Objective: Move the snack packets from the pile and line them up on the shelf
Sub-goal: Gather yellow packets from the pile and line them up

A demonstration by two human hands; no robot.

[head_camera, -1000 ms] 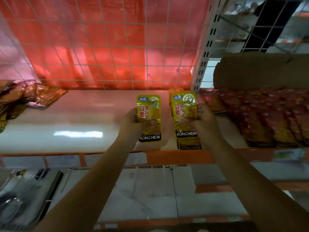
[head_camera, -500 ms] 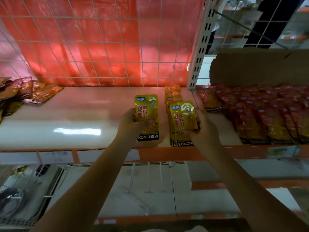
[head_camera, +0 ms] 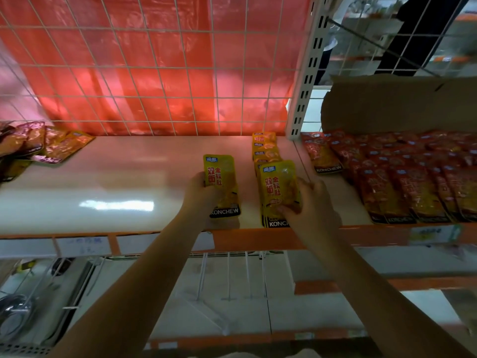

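As the yellow row [head_camera: 267,151] needed extending, I saw R hand [head_camera: 311,205] pinching one packet [head_camera: 280,188] at its front; L hand [head_camera: 202,193] gripped another [head_camera: 222,184].

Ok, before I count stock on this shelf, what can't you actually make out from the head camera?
- How many packets are in the yellow row: they overlap, and the right hand and its packet cover the front ones.
- The brown pile: cut off by the left edge, blurred.
- The price labels: too blurred to read.
- Behind the red packets: hidden by the cardboard flap.
- The left hand fingers: hidden behind its packet.
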